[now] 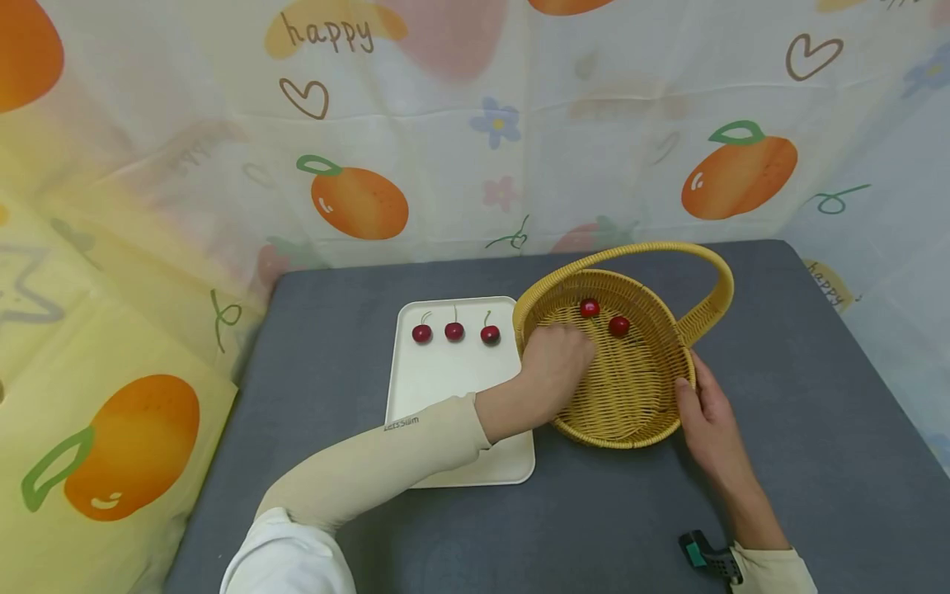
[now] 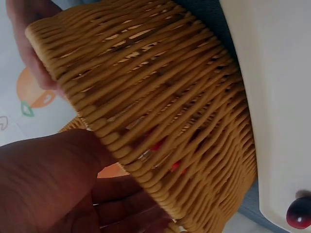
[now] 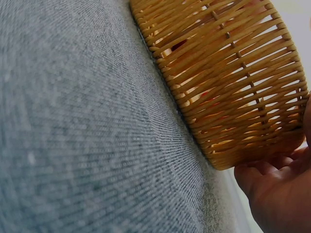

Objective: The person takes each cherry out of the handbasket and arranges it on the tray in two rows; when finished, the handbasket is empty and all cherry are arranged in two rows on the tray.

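A yellow woven basket (image 1: 612,404) with a tall arched handle stands on the table, its left side against a white tray (image 1: 445,388). My left hand (image 1: 557,363) reaches over the basket's left rim, fingers bent downward inside; whether the hidden fingertips hold anything does not show. Two dark red cherries lie in the basket, one cherry (image 1: 590,308) near the back wall and another cherry (image 1: 619,327) beside it. With thumb at the rim and fingers outside, my right hand (image 1: 708,421) grips the basket's right side. In the right wrist view the woven wall (image 3: 233,82) meets those fingers.
Along the tray's far end sit three stemmed cherries in a row: a left cherry (image 1: 421,333), a middle cherry (image 1: 454,332) and a right cherry (image 1: 490,335). A grey cloth covers the table (image 1: 326,355). Behind it hangs a printed curtain (image 1: 445,124).
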Demonstrator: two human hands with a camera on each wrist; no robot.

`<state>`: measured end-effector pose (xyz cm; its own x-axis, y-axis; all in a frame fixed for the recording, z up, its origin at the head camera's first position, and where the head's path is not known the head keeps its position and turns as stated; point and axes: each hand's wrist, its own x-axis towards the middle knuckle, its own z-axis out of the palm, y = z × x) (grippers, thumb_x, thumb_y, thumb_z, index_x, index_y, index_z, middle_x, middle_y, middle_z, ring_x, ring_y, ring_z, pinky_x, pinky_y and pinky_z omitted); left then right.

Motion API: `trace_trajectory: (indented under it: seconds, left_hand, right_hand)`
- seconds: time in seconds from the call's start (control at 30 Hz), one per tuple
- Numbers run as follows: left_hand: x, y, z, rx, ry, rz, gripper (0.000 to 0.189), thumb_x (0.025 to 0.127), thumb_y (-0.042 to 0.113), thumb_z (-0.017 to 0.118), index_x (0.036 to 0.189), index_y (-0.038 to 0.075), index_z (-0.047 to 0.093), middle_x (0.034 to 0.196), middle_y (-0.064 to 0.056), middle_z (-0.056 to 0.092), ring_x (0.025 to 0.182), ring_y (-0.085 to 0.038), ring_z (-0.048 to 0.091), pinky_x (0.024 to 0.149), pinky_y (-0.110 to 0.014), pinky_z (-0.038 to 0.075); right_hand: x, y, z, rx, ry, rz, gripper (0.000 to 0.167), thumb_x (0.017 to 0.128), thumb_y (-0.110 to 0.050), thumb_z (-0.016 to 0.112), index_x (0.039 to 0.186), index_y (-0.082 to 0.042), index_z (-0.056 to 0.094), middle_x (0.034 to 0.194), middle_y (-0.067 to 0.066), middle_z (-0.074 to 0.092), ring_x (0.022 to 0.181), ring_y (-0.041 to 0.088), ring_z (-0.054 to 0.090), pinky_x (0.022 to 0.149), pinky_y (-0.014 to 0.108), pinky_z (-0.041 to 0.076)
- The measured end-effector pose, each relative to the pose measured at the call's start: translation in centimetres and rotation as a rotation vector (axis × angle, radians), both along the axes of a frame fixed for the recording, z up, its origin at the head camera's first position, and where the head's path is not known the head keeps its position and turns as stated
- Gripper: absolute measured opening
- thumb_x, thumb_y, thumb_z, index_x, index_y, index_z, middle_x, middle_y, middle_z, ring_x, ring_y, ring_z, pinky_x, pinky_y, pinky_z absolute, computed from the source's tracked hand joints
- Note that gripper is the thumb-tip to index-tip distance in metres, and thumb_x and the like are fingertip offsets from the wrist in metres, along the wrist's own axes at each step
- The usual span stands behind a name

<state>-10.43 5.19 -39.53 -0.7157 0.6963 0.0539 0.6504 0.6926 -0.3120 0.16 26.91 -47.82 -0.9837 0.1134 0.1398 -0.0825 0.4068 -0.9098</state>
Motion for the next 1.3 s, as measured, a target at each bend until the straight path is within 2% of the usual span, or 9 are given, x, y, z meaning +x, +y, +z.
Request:
trace_trajectory:
  seconds: [0.23,0.47,0.7,0.97,1.3]
  left_hand:
    - [-0.5,0.1,-0.6,-0.044,-0.043,-0.001,0.03,0.1,0.01,0.069,0.074,0.025,0.07,0.068,0.008,0.06,0.06,-0.005,0.047,0.052,-0.026,0.052]
    - [-1.2,0.2,-1.1,-0.059,-0.116,0.016,0.022,0.102,0.011,0.068,0.087,0.023,0.077,0.079,0.004,0.069,0.067,-0.008,0.059,0.059,-0.031,0.057]
    - [-1.5,0.5,-1.7,-0.059,-0.095,-0.001,0.021,0.102,0.011,0.068,0.087,0.021,0.078,0.08,0.003,0.069,0.068,-0.008,0.06,0.059,-0.03,0.057]
    - [-1.4,0.5,-1.9,-0.04,-0.102,-0.001,0.024,0.101,0.009,0.067,0.084,0.023,0.077,0.08,0.005,0.07,0.067,-0.006,0.058,0.058,-0.029,0.056]
    - [-1.7,0.4,-2.1,-0.038,-0.143,-0.002,0.023,0.103,0.011,0.067,0.086,0.023,0.076,0.083,0.004,0.072,0.07,-0.008,0.062,0.061,-0.03,0.057]
  right_hand:
    - [0.0,0.0,-0.1,0.01,0.0,-0.008,0.056,0.117,-0.024,0.038,0.17,-0.021,0.02,0.17,0.021,0.029,0.148,0.017,0.041,0.098,0.004,0.038]
    - [0.0,0.0,-0.1,0.009,-0.006,0.004,0.057,0.117,-0.024,0.038,0.17,-0.023,0.02,0.17,0.02,0.029,0.146,0.015,0.043,0.098,0.005,0.04]
    - [0.0,0.0,-0.1,0.006,0.005,-0.005,0.056,0.117,-0.023,0.037,0.17,-0.022,0.02,0.169,0.021,0.031,0.142,0.008,0.045,0.097,0.005,0.041]
    - [0.0,0.0,0.0,0.017,-0.015,-0.008,0.056,0.117,-0.025,0.037,0.17,-0.025,0.02,0.17,0.018,0.029,0.148,0.022,0.042,0.098,0.004,0.039]
    - [0.0,0.1,-0.1,0.019,-0.014,-0.01,0.056,0.116,-0.024,0.038,0.17,-0.025,0.021,0.169,0.018,0.031,0.145,0.009,0.042,0.098,0.004,0.038]
